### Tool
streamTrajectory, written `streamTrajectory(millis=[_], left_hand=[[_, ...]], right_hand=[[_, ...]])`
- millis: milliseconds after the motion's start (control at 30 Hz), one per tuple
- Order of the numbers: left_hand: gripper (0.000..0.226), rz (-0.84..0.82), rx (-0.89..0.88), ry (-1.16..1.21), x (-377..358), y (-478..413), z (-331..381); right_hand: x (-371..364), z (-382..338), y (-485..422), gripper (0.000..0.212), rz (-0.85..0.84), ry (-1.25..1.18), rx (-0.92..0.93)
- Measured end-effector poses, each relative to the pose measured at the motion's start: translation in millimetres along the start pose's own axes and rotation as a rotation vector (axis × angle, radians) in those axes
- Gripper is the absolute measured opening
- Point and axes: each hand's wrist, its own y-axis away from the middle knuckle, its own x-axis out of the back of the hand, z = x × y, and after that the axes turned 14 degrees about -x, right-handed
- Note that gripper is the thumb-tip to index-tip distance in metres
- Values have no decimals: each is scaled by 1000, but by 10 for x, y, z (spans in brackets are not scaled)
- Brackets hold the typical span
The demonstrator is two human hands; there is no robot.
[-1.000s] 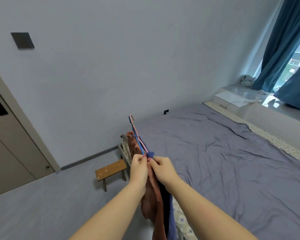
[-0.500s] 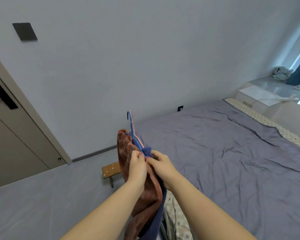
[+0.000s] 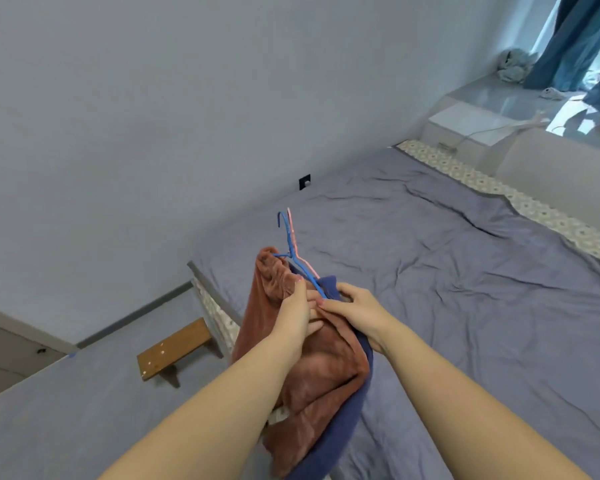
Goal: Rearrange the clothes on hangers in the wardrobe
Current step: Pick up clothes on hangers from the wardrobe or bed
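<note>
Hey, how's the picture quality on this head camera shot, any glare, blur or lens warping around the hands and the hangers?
Head view: wide-angle warping bows the bed edge and skirting; daylight from the right glares on the window ledge; left hand gripping the brown garment, right hand on the navy garment and blue hanger read fairly sharp; stool casts a soft shadow.

Grey-purple bed sheet (image 3: 465,271), creased, spreads beyond and right of the fingers (image 3: 336,306). Wooden stool (image 3: 174,348) on grey floor (image 3: 66,427), lower left of fingers. Black wall socket (image 3: 304,182) above fingers. Far upper right: blue curtains (image 3: 568,39), window ledge (image 3: 499,98) bearing crumpled cloth (image 3: 513,64)
</note>
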Motion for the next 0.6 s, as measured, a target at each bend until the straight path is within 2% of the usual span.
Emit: streamTrajectory(millis=[100, 367, 533, 600], left_hand=[[70, -101, 136, 57, -332, -286, -352], [73, -240, 412, 133, -1199, -801, -1586], [42, -254, 459, -61, -1575, -1136, -2214], [38, -259, 457, -146, -1613, -1247, -2438]], right_hand=[[498, 287, -354, 27, 64, -16, -75], [1743, 1302, -1081, 25, 305, 103, -238], [2291, 1948, -1446, 23, 463, 286, -227], [2424, 2158, -1571, 24, 518, 311, -211]])
